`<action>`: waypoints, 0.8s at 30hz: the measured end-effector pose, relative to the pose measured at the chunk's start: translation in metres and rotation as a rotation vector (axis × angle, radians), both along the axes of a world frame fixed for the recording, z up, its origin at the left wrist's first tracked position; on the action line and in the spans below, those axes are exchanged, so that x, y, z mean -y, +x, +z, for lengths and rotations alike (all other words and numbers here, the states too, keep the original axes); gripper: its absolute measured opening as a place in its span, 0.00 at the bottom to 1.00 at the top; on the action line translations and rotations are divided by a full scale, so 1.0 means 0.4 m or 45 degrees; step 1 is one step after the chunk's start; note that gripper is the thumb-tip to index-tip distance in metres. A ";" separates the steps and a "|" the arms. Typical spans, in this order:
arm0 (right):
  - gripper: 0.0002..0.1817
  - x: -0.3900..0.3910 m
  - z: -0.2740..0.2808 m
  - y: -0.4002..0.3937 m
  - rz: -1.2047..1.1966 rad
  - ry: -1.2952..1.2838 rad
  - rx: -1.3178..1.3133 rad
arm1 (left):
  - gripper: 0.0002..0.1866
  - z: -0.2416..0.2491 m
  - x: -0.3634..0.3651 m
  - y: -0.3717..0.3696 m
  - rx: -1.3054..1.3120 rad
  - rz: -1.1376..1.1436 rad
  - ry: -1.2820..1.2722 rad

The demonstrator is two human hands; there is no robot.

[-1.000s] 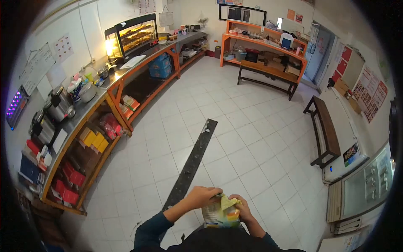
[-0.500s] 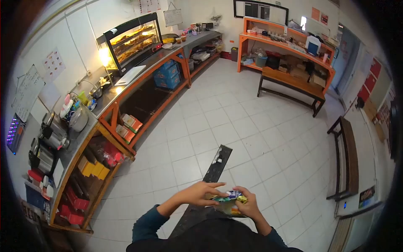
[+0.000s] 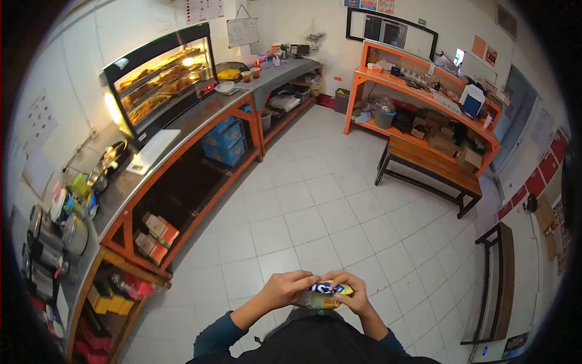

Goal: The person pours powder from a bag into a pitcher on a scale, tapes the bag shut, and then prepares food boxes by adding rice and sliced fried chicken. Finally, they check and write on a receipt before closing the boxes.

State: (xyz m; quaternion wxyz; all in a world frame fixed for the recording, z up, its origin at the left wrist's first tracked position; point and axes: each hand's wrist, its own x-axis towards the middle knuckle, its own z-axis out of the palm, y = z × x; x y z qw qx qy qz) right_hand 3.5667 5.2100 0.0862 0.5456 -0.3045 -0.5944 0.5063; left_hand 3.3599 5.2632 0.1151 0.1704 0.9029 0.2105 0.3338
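A colourful packet (image 3: 328,288), with blue, white and yellow print along its top edge, is held between both hands in front of my dark top. Its lower part looks pale green, with an orange patch. My left hand (image 3: 286,289) is closed at the packet's left end, fingers pressed together along the top. The other end is gripped by my right hand (image 3: 354,293), whose thumb lies across the front and whose fingers are bent behind it.
Ahead lies a white tiled floor (image 3: 288,209). On the left runs a long counter (image 3: 176,148) with a lit food display case (image 3: 163,79) and pots (image 3: 45,242). A wooden bench (image 3: 430,173) stands before an orange shelf unit (image 3: 430,97); another bench (image 3: 500,285) lines the right wall.
My view has shifted forward and the dark plank beneath my hands is out of sight. The left hand has gone from spread fingers to a closed grip on the packet.
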 end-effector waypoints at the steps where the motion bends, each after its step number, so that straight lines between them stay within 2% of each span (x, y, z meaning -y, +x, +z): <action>1: 0.26 -0.069 0.028 0.003 -0.024 -0.112 -0.333 | 0.19 0.022 -0.084 0.028 -0.012 -0.061 0.026; 2: 0.27 -0.137 0.044 0.024 -0.012 -0.239 -0.132 | 0.19 0.038 -0.167 0.056 -0.030 -0.124 0.058; 4: 0.30 -0.282 0.051 0.085 0.009 -0.488 0.274 | 0.20 0.046 -0.332 0.112 -0.193 -0.196 0.440; 5: 0.31 -0.367 0.023 0.107 -0.034 -0.337 0.438 | 0.20 0.052 -0.414 0.139 -0.236 -0.227 0.550; 8: 0.30 -0.609 0.023 0.165 -0.031 -0.404 0.772 | 0.20 0.067 -0.672 0.217 -0.378 -0.309 0.802; 9: 0.29 -0.689 0.024 0.187 -0.066 -0.371 0.764 | 0.20 0.083 -0.761 0.241 -0.436 -0.330 0.884; 11: 0.28 -0.862 0.016 0.232 -0.130 -0.306 0.740 | 0.22 0.129 -0.949 0.281 -0.571 -0.410 0.717; 12: 0.28 -0.954 0.007 0.255 -0.060 -0.284 0.693 | 0.22 0.150 -1.036 0.291 -0.648 -0.455 0.618; 14: 0.26 -1.141 -0.008 0.302 0.082 -0.265 0.587 | 0.29 0.170 -1.206 0.296 -0.514 -0.502 0.013; 16: 0.22 -1.300 -0.015 0.326 0.349 -0.462 0.487 | 0.25 0.138 -1.356 0.293 -0.420 -0.324 -0.733; 18: 0.22 -1.474 -0.068 0.350 0.527 -0.579 0.409 | 0.22 0.011 -1.502 0.289 -0.179 -0.301 -1.025; 19: 0.24 -1.546 -0.134 0.365 0.586 -0.470 0.429 | 0.20 -0.061 -1.564 0.290 -0.050 -0.293 -1.157; 21: 0.26 -1.695 -0.202 0.398 0.742 -0.734 0.495 | 0.18 -0.182 -1.669 0.299 0.098 -0.281 -1.045; 22: 0.26 -1.780 -0.223 0.410 0.818 -0.870 0.520 | 0.17 -0.210 -1.714 0.308 0.068 -0.195 -1.008; 24: 0.27 -1.963 -0.239 0.439 0.918 -1.126 0.421 | 0.18 -0.261 -1.840 0.326 0.085 -0.146 -1.134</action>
